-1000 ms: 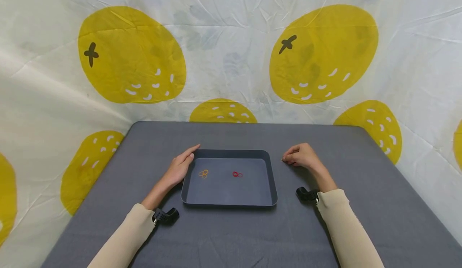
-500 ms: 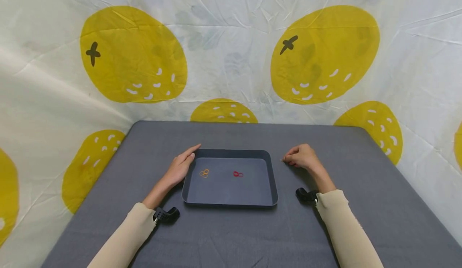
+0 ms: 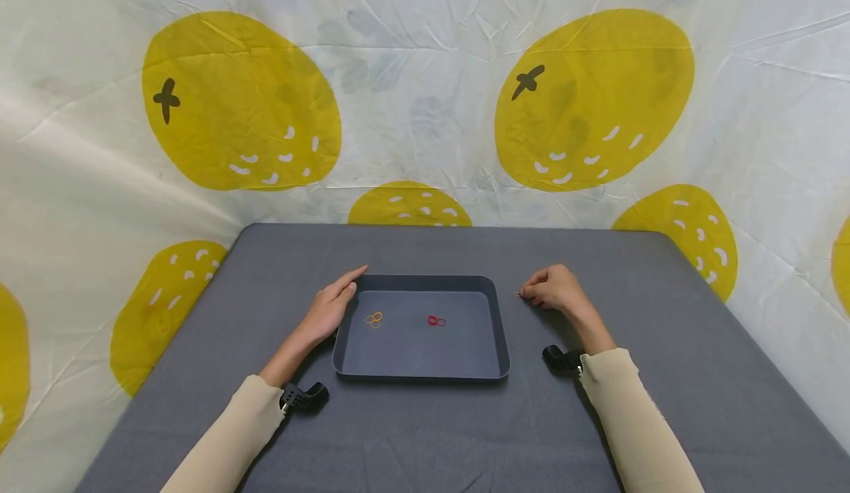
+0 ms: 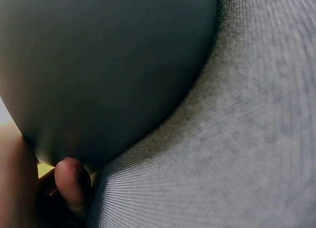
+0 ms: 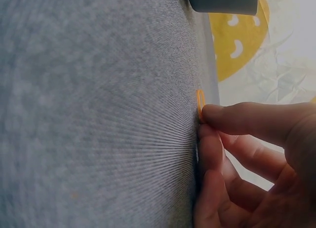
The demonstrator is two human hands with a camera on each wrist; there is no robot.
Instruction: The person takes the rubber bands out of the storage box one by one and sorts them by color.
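Observation:
A dark grey rectangular tray point(image 3: 425, 367) lies on the table. Its left wall is held by my left hand point(image 3: 327, 311), thumb at the rim and index finger stretched along the far corner. In the left wrist view a curled fingertip point(image 4: 71, 181) meets the tray's outer side point(image 4: 123, 65). Inside the tray are a cluster of small orange rubber bands point(image 3: 375, 319) on the left and a cluster of red rubber bands point(image 3: 436, 321) near the middle. Right of the tray, low at the table, my right hand point(image 3: 554, 286) pinches an orange rubber band point(image 5: 200, 102) between thumb and fingers.
A grey cloth covers the table point(image 3: 425, 434). Behind and beside it hangs a white curtain point(image 3: 418, 109) with yellow fruit prints. A black wrist camera point(image 3: 305, 398) sits on the left wrist, and another black camera point(image 3: 563, 359) on the right.
Almost nothing differs. Both hands, the tray and the rubber bands keep their places; the head view shifts very slightly.

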